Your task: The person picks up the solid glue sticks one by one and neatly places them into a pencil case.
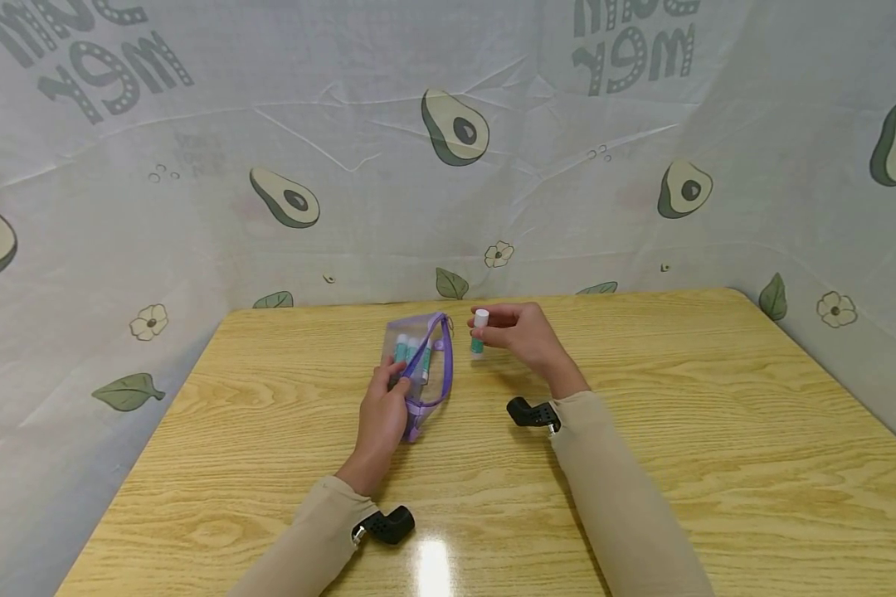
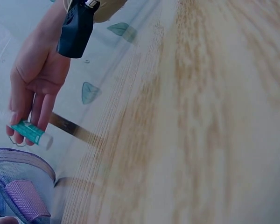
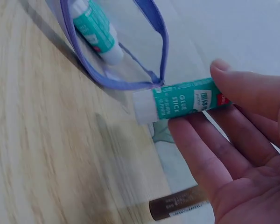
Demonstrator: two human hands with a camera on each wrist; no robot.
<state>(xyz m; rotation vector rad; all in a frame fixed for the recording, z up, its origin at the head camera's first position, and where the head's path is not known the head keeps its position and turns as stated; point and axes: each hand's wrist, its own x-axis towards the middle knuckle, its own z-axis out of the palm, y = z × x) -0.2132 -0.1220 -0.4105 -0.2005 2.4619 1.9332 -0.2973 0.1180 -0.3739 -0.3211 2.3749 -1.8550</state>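
My right hand (image 1: pixel 523 336) pinches a glue stick (image 3: pixel 186 100) with a green label and white ends, held just above the table to the right of the pouch. A see-through pouch with purple trim (image 1: pixel 448 369) lies in front of my left hand (image 1: pixel 382 410), which grips its near left side. The pouch mouth gapes toward the right. Inside it, several more glue sticks (image 1: pixel 411 351) show through the mesh; one glue stick (image 3: pixel 97 31) appears close up in the right wrist view. Only a fingertip of the left hand shows in the left wrist view.
The wood-grain table (image 1: pixel 679 398) reaches back to a pale curtain (image 1: pixel 388 224) printed with avocados. A dark brown tube with a printed label (image 3: pixel 177 203) lies beyond the right hand, hidden in the head view. Black wrist mounts (image 1: pixel 390 525) stick out from both sleeves.
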